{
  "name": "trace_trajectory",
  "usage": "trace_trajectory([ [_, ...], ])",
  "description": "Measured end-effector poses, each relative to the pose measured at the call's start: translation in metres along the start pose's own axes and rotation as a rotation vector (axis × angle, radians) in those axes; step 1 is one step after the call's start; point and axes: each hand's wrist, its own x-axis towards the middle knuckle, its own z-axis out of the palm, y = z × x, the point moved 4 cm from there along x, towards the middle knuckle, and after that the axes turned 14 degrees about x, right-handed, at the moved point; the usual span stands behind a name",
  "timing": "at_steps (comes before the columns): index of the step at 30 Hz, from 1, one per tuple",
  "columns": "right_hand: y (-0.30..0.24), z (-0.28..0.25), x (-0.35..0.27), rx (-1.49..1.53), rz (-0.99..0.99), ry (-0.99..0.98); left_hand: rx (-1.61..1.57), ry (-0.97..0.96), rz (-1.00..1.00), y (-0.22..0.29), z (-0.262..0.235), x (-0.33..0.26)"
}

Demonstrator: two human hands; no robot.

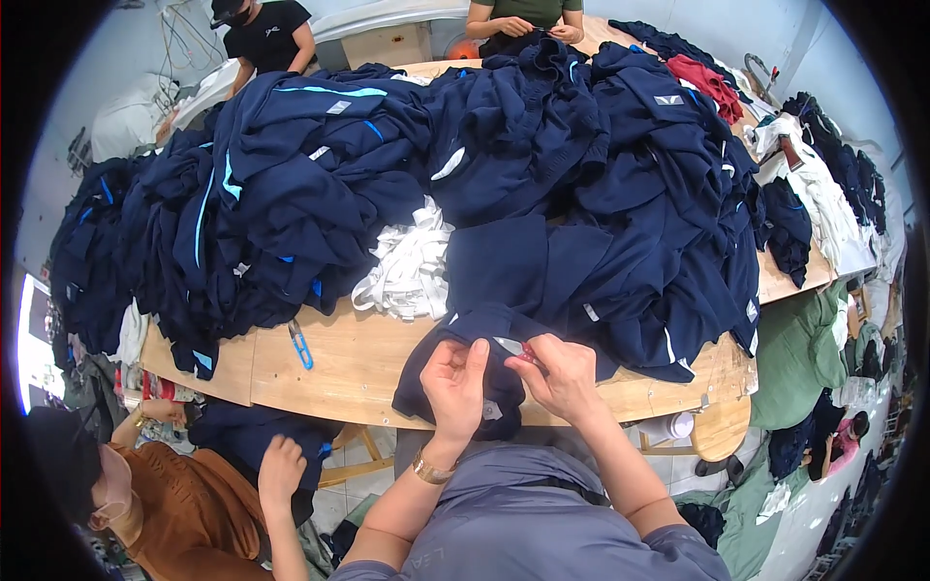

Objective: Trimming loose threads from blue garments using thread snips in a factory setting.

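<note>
A dark navy garment (pixel 484 322) lies gathered in front of me at the table's near edge, part of it hanging over. My left hand (pixel 455 382) pinches a fold of this cloth between thumb and fingers. In my right hand (pixel 560 376) is a small pair of thread snips (pixel 524 354) with a red handle. Their pale blade tip points left at the fold, close to my left thumb. The cloth partly hides the tip, so I cannot tell whether it touches a thread.
Large heaps of navy garments (pixel 291 165) cover the wooden table (pixel 266 373). White straps (pixel 412 261) lie bundled mid-table. Blue-handled thread snips (pixel 301 347) rest left. A co-worker in brown (pixel 194 484) handles dark cloth at my left; two people (pixel 266 39) work across the table.
</note>
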Motion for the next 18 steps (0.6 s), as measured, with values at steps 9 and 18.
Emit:
trace_trajectory([
  [9, -0.0001, -0.0014, 0.0006, 0.023, 0.002, 0.027, -0.041, -0.01, -0.002, 0.0014, -0.0004, 0.0001],
  [18, 0.0016, -0.0029, 0.0037, -0.002, -0.031, 0.032, -0.04, -0.015, 0.002, 0.0002, 0.0004, -0.0002],
])
